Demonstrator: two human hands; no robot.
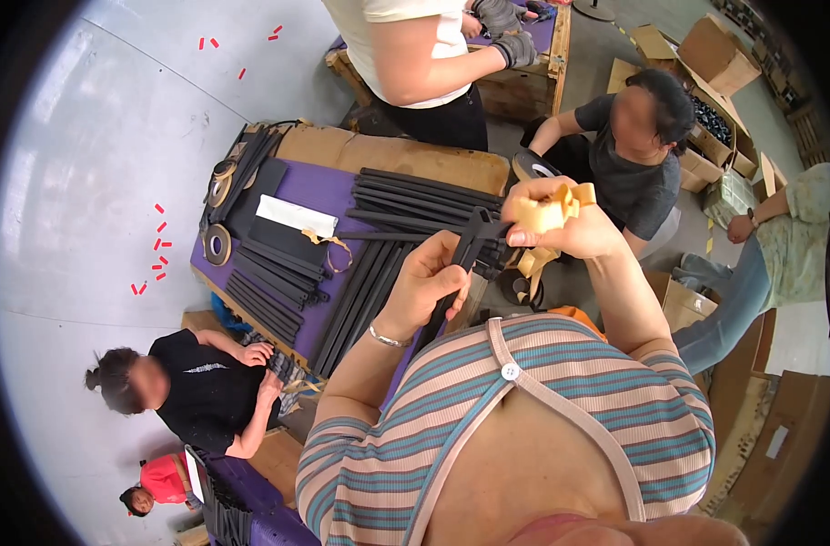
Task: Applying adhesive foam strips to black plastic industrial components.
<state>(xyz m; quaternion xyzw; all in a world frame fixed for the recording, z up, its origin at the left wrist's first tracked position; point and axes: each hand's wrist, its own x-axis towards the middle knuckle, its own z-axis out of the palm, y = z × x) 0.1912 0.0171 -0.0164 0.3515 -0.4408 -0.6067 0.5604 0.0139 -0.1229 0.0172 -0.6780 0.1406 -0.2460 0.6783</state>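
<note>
My left hand (429, 280) is closed round a black bar with a bracket-like end (470, 242), which I hold up in front of my chest, tilted. Close to that end, my right hand (581, 227) is closed with a curled yellow paper strip (544, 215) bunched in its fingers. Another loop of the yellow strip (535, 262) hangs below the right hand. Whether the right fingertips touch the bar is hard to make out. Beyond my hands, long black bars (424, 196) lie in rows on the table's purple cover (342, 189).
Rolls of tape (217, 244) and a white sheet (294, 217) lie on the table, with shorter black bars (265, 305) nearby. People are at the table's left (210, 382), far side (424, 55) and right (638, 164). Cardboard boxes (717, 55) stand at the far right.
</note>
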